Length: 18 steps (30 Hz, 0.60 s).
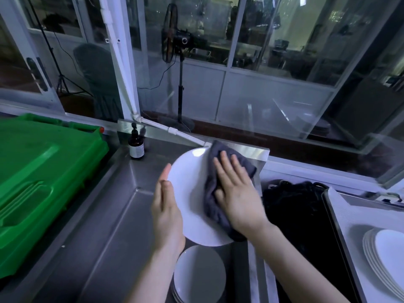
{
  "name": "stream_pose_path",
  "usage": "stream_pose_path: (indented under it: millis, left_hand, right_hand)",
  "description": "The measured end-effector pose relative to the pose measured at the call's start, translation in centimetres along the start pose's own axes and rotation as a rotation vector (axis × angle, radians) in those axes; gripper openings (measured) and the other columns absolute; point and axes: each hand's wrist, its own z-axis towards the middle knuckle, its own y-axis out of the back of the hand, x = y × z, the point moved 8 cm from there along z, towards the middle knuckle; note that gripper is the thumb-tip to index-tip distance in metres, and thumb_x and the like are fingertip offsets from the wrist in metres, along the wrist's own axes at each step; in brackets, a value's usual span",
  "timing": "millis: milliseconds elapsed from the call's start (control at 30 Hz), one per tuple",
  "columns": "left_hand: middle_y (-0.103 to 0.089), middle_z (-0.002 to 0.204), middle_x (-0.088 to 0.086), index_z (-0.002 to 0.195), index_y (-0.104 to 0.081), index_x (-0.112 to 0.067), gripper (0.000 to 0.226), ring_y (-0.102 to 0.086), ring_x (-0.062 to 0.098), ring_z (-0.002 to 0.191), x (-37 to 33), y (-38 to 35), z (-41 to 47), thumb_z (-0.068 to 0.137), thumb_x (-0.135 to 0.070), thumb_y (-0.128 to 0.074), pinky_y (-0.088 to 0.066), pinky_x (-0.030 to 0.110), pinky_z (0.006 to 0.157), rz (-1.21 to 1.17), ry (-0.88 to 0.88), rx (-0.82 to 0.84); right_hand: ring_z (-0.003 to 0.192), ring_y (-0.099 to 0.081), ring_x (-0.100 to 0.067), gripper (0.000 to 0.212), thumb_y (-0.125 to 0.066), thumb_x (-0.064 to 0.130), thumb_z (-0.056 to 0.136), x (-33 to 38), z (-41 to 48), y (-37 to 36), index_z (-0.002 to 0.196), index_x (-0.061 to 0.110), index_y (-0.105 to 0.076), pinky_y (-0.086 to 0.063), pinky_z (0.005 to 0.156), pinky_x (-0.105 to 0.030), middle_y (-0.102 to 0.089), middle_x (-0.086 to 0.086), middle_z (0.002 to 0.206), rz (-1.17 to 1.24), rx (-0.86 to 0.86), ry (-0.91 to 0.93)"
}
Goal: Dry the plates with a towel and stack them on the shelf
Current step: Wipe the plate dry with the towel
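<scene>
A: While the towel is working on it, where do we have the plate?
B: Centre of the frame, tilted up over the steel sink. Our left hand braces the left rim with straight fingers, not curled round it. Our right hand lies flat, fingers spread, pressing the towel onto the plate's face.
A: Handling?
B: We judge it rigid, glazed, slick if damp, and breakable on steel. Fairly light. The towel is soft and bunches up. Before moving the plate we'd take the rim on opposite sides, thumb over the edge.
A: Other plates?
B: One plate stack low centre in the sink, a second stack at the right edge on a white surface.
A: Any text?
B: The brown pump bottle left of centre, at the sink's back, has a label, but it's too blurred for us to read. The green bin at left shows no lettering we can make out.
</scene>
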Motion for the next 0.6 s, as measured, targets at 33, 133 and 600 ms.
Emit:
stream_pose_path:
  millis: [33, 133, 600]
  left_hand:
    - [-0.060, 0.137, -0.023, 0.128, -0.060, -0.051, 0.035, -0.053, 0.007, 0.132, -0.3, 0.6, 0.4, 0.109, -0.040, -0.033, -0.038, 0.046, 0.116, -0.006, -0.001, -0.016]
    - [-0.060, 0.137, -0.023, 0.127, -0.059, -0.056, 0.035, -0.053, 0.007, 0.131, -1.0, 1.8, 1.3, 0.109, -0.042, -0.032, -0.040, 0.047, 0.115, -0.005, -0.017, -0.038]
    - [-0.060, 0.121, -0.041, 0.128, -0.060, -0.048, 0.034, -0.051, -0.017, 0.120, 0.8, -1.1, -0.4, 0.110, -0.033, -0.035, -0.040, 0.016, 0.099, 0.076, -0.031, 0.058]
  right_hand:
    - [0.151, 0.002, -0.028, 0.062, -0.045, 0.014, 0.095, -0.9, -0.6, 0.1, 0.152, 0.012, -0.023, 0.000, 0.123, -0.034, -0.006, -0.004, 0.161, 0.009, 0.010, -0.007]
    - [0.150, 0.012, -0.014, 0.062, -0.039, 0.015, 0.096, -1.1, -4.1, -1.0, 0.153, 0.020, -0.016, 0.002, 0.123, -0.030, -0.001, 0.008, 0.161, 0.177, 0.124, 0.055]
    - [0.151, -0.006, -0.024, 0.057, -0.040, 0.034, 0.102, 2.0, 0.8, -1.5, 0.153, 0.015, -0.026, -0.018, 0.121, -0.037, -0.012, -0.001, 0.162, 0.049, -0.004, 0.101]
